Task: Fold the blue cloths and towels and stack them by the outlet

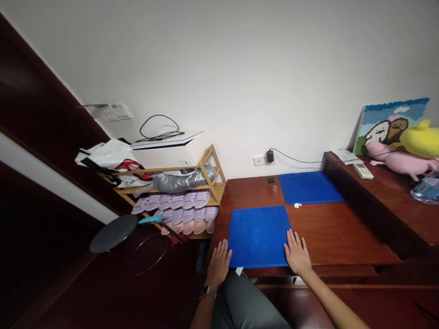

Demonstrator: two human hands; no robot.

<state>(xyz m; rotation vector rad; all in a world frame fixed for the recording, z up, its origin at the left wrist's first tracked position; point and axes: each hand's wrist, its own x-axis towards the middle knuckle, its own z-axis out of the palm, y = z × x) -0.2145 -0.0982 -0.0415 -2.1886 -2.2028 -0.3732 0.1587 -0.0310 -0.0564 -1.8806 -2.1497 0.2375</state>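
A flat blue cloth square [259,235] lies on the reddish-brown wooden desk [339,233], with a small white tag at its near edge. My left hand [219,262], with a watch on the wrist, rests by the cloth's left edge, fingers stretched out. On the other side, my right hand [297,252] lies flat with spread fingers at the cloth's right edge. Neither hand grips anything. Farther back on the desk is a second blue cloth piece [310,187], also flat, with a white tag at its near edge.
Left of the desk, a wooden rack [215,194] holds purple and pink slippers [183,214] and a white printer [168,153]. A round dark stool [115,233] stands nearby. To the right, a raised surface bears a pink plush toy [398,157], remote [362,171] and plastic bottle [427,188]. A charger [270,156] is plugged into the wall.
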